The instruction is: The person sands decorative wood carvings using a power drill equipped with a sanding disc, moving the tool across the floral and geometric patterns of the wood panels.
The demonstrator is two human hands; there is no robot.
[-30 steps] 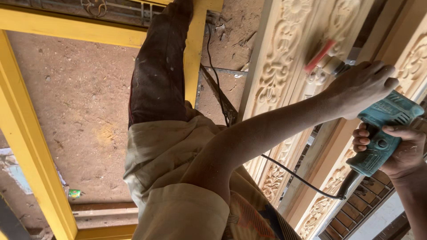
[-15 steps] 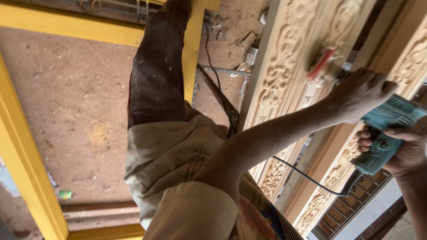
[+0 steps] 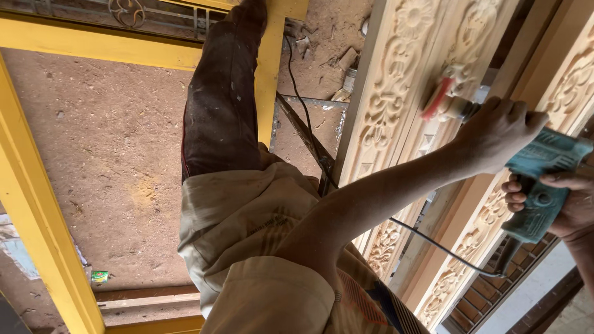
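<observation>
While both hands (image 3: 495, 133) clamp teal drill (image 3: 544, 179), pad on carved panel (image 3: 396, 80)

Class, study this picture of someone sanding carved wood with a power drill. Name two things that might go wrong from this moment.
1. The black cord hangs loose under the left forearm beside the carved panel; it may snag or trip the person.
2. The left hand grips the teal drill close behind the spinning red sanding disc; a slip might graze the fingers or gouge the carving. The right hand holds the handle.
</observation>
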